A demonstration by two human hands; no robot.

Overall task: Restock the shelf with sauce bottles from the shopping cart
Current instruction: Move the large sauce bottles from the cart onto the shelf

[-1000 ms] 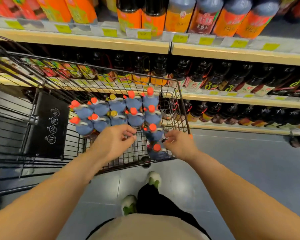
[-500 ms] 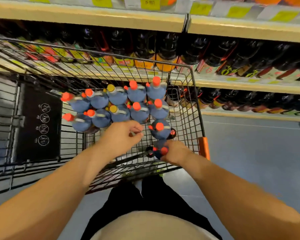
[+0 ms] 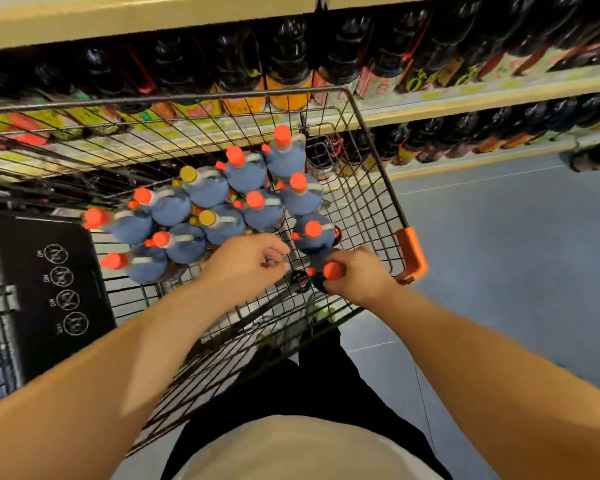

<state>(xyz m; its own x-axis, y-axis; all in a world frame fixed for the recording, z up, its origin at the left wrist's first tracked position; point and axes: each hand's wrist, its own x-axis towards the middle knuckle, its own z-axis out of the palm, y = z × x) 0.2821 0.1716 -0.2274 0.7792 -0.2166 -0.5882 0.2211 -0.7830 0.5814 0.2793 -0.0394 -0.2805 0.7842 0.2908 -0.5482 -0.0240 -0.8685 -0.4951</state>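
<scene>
Several blue-topped sauce bottles with orange or yellow caps stand packed in the black wire shopping cart. My right hand is closed around the nearest orange-capped bottle at the cart's near right corner. My left hand hovers just left of it, above the cart floor beside the bottle cluster, fingers loosely curled and holding nothing. Behind the cart runs the shelf, lined with dark sauce bottles.
A black child-seat flap with warning icons fills the cart's left side. An orange handle end sticks out at the cart's right corner. Grey floor stretches to the right. More dark bottles fill the lower shelf.
The view has dropped closer over the cart. My right hand has closed around the nearest bottle's neck. My left hand stayed beside the bottles with fingers loose.
</scene>
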